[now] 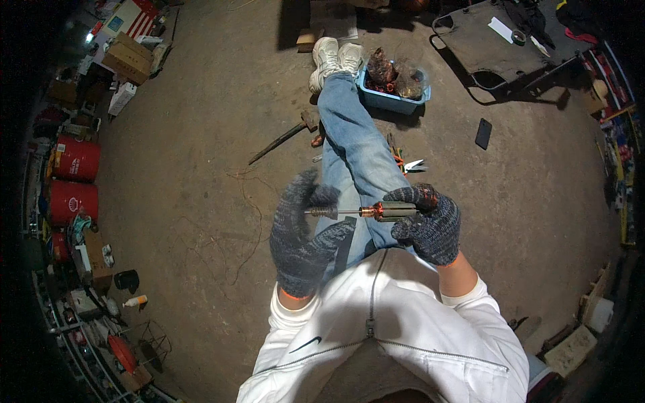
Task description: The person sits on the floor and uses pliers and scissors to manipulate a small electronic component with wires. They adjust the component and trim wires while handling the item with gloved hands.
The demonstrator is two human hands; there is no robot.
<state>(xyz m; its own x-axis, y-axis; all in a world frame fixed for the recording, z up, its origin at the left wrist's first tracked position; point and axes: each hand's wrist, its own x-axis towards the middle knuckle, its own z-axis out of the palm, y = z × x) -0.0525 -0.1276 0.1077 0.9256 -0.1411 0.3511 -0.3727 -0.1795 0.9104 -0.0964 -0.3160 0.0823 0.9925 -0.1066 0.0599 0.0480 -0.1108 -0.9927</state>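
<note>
Above my lap lies a motor armature (395,211), level from side to side, with a grey slotted core and copper windings. My right hand (432,221), in a dark grey knit glove, grips its core end between thumb and fingers. The thin steel shaft points left and carries a dark ribbed piece (324,212) near its tip. Around that tip is my left hand (299,232), gloved alike and smeared by motion. Its thumb and fingers stand apart above and below the shaft; no firm grip shows.
A blue tub (396,102) with copper scrap and bags stands beside my feet. On the floor are a hammer (282,138), pliers and snips (411,164), loose wire (259,215) and a phone (483,133). Red drums (74,201) line the left; a black table (504,54) stands far right.
</note>
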